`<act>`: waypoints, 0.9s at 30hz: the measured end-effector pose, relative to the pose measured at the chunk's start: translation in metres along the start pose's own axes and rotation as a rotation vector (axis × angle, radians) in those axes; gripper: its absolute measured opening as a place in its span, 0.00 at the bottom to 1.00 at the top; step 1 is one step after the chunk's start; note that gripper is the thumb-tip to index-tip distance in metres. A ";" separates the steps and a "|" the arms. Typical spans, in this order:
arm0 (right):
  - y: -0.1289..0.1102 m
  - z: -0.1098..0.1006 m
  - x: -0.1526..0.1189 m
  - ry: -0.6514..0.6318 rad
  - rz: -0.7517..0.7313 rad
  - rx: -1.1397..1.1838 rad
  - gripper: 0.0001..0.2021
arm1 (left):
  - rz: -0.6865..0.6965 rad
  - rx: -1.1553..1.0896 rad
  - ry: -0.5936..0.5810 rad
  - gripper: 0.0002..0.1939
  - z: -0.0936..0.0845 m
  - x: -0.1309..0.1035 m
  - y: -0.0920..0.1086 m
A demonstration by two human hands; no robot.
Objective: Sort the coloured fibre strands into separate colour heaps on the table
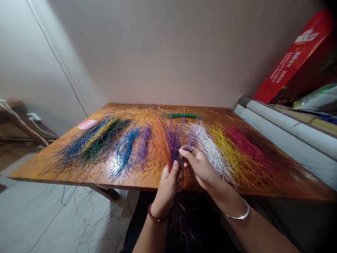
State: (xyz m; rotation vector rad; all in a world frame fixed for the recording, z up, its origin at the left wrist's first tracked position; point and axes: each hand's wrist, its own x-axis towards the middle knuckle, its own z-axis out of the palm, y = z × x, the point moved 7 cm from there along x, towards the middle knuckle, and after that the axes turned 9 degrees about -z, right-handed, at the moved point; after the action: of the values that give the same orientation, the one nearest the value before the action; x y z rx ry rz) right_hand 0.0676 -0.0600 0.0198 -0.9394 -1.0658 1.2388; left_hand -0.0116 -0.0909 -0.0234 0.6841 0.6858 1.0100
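My left hand (172, 179) is closed around a bundle of thin purple strands (174, 140), whose ends fan out above the fist and hang below it. Beside it, my right hand (198, 163) pinches some of the purple strands at the bundle's right side. Orange strands (159, 140) lie just behind the left hand. White strands (210, 151) spread behind the right hand, with yellow strands (229, 151) and dark pink strands (246, 146) farther right. To the left are a small purple bunch (144, 144), blue strands (127, 149) and a mixed dark blue, green and yellow pile (97, 138).
The wooden table (65, 175) stands against a wall. Green strands (184, 115) lie near its back edge, and a pink round disc (87, 124) at the back left. A red box (292, 58) leans at the right above long pale rolls (295, 130).
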 end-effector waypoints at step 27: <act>0.004 0.002 -0.005 0.072 0.108 0.095 0.18 | -0.022 -0.142 -0.166 0.17 0.003 0.004 -0.007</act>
State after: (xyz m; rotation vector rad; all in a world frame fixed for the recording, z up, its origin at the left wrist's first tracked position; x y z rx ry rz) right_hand 0.0648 -0.0644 0.0155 -0.9718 -0.9010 1.3229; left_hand -0.0041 -0.0900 -0.0273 0.6272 0.4713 0.9601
